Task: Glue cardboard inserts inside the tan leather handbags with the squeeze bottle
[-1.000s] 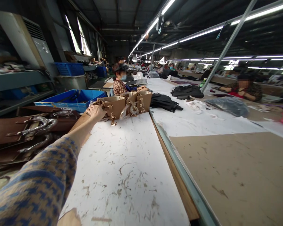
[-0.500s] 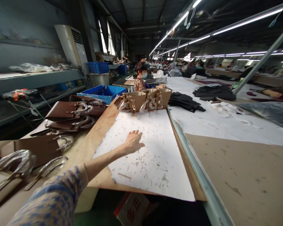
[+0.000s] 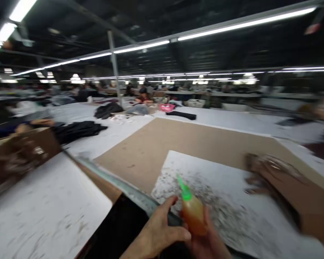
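A squeeze bottle [image 3: 193, 216] with amber liquid and a bright green pointed nozzle stands tilted in my right hand [image 3: 209, 233], whose fingers wrap round it from the right and behind. My left hand [image 3: 158, 230] is just left of the bottle, thumb and fingers spread apart; whether it touches the bottle I cannot tell. Beyond both hands lies a white sheet [image 3: 205, 172] covered with dark smears and marks. A brown handbag [image 3: 291, 190] with plastic-wrapped handles lies at the right, blurred by motion.
A tan board [image 3: 140, 154] lies under the white sheet. At the left, brown bags [image 3: 24, 154] stand on another marked white sheet [image 3: 56, 212]. A dark gap [image 3: 118, 223] separates the two tables. Black cloth pieces [image 3: 81, 131] lie behind, and a metal post [image 3: 113, 68] rises farther back.
The view has swung right, from the narrow table to the tan board. My left hand has left the white sheet there. My right hand and the bottle have come into view.
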Demonstrator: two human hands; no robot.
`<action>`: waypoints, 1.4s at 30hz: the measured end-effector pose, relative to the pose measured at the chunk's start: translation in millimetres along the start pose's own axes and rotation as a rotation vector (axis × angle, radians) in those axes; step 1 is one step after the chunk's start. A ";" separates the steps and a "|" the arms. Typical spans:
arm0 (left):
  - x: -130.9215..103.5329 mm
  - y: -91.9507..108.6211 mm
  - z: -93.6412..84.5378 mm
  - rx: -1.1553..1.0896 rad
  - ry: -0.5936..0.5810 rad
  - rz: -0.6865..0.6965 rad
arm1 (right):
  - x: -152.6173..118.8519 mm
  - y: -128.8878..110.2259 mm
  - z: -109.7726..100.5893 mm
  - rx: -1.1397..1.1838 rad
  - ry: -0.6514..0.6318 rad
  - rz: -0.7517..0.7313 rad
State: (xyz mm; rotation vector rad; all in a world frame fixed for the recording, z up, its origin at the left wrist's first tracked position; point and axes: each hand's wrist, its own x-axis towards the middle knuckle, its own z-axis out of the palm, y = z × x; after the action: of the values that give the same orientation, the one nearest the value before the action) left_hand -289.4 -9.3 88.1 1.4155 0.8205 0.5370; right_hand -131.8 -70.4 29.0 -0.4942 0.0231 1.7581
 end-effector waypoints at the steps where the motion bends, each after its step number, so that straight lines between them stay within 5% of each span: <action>1: 10.7 -1.1 13.2 -0.086 -0.082 0.019 | -6.5 2.6 -0.6 0.065 -0.014 -0.041; 3: 27.0 -3.6 36.6 -0.177 -0.181 -0.011 | -12.5 7.6 0.4 0.178 -0.078 -0.047; 6: 38.6 -6.4 61.2 -0.091 -0.158 -0.109 | -16.9 7.6 -2.8 0.217 -0.111 -0.030; 12: 50.9 -2.1 89.7 0.102 -0.152 -0.120 | -28.1 -12.2 -33.9 0.105 0.054 -0.008; 18: 67.3 3.0 120.1 0.161 -0.223 -0.099 | -45.0 -29.5 -64.2 -0.030 0.094 -0.179; 24: 72.9 -3.5 148.2 0.024 -0.319 -0.125 | -63.4 -43.8 -60.3 0.239 -0.057 -0.245; 29: 74.9 3.8 164.4 -0.036 -0.454 -0.092 | -73.3 -58.9 -54.6 0.326 -0.019 -0.293; 33: 94.6 18.2 168.4 0.069 -0.466 0.051 | -100.5 -93.5 -53.1 0.320 0.010 -0.357; 36: 125.7 28.9 174.4 0.165 -0.394 0.076 | -131.8 -138.2 -60.1 0.279 0.030 -0.615; 38: 151.5 35.9 182.1 0.163 -0.381 0.058 | -150.8 -169.4 -75.8 0.250 0.066 -0.801; 42: 206.5 43.7 206.4 0.158 -0.276 0.009 | -171.1 -208.1 -123.5 0.288 0.135 -0.935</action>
State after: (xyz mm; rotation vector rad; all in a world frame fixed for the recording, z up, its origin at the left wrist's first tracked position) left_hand 4.4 19.8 86.7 1.5976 0.6448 0.2787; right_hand 129.3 -210.6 26.0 -0.3258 0.1192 0.7867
